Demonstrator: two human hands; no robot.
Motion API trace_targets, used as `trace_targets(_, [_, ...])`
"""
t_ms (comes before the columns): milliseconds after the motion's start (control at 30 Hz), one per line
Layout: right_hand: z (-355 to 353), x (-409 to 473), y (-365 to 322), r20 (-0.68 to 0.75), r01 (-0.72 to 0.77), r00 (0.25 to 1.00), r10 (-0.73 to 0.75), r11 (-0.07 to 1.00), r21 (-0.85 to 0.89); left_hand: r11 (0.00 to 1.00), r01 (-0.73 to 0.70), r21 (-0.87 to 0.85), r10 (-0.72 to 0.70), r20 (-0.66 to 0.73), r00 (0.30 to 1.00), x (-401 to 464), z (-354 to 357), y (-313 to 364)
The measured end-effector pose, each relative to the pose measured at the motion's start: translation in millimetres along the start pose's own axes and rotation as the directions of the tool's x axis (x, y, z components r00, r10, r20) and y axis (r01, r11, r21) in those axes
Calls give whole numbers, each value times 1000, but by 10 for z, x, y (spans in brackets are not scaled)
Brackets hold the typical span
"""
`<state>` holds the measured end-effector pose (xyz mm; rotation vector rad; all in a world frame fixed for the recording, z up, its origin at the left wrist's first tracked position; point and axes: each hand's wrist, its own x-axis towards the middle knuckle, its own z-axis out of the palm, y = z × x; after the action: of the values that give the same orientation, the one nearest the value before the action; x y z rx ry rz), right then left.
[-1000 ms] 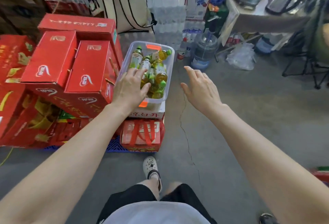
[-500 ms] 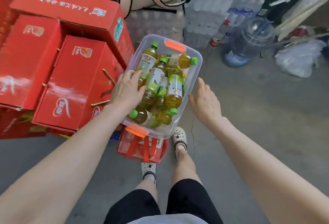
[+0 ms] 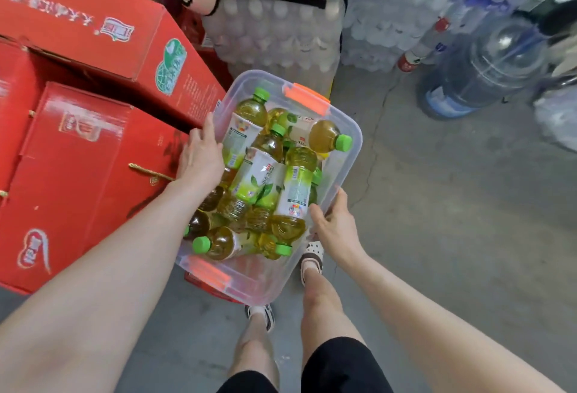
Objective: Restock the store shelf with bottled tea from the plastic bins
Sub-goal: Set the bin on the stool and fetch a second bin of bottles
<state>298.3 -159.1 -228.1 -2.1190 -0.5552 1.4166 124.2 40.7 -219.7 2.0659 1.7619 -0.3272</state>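
Observation:
A clear plastic bin (image 3: pixel 354 142) with orange latches sits on a small red carton beside the red boxes. It is full of several bottled teas (image 3: pixel 265 174), green-capped with yellow-green liquid, lying in a jumble. My left hand (image 3: pixel 201 158) grips the bin's left rim, fingers curled over the edge. My right hand (image 3: pixel 335 225) grips the right rim near the front, thumb inside against a bottle. No store shelf is in view.
Stacked red cartons (image 3: pixel 71 155) crowd the left, touching the bin. Shrink-wrapped packs of water bottles (image 3: pixel 281 33) stand behind. A large blue water jug (image 3: pixel 480 70) sits at the right rear. My legs and sandals are below the bin; bare concrete floor (image 3: pixel 452 220) spreads right.
I have stepped closer to the bin. My right hand came in from the open air and took the right rim; my left hand shifted from the bottles to the left rim.

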Motion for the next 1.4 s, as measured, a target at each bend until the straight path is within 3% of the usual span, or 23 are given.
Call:
trace_targets(167, [31, 27, -67, -38, -63, 997, 63, 998, 17, 998, -1, 64, 1, -2, 1000, 72, -64, -85])
trace_targets(300, [-39, 23, -55, -69, -75, 995, 75, 997, 6, 1000, 3, -23, -2, 26, 1000, -41, -121, -143])
trace_targets(600, [-603, -156, -152, -108, 136, 980, -165, 962, -236, 947, 76, -313, -76, 12, 997, -1052, 109, -250])
trace_targets(867, [-635, -658, -62, -58, 205, 969, -242, 908, -364, 865, 176, -471, -191, 16, 982, -1978, 454, -516])
trace_targets(1167, [120, -1760, 399, 108, 382, 919, -380, 788, -483, 767, 232, -599, -338, -70, 939, -3722, 815, -1364])
trace_targets(1400, [1337, -2693, 754, 405, 561, 828, -388, 585, -586, 636, 456, -622, -618, -57, 784, -5470, 1235, -2380])
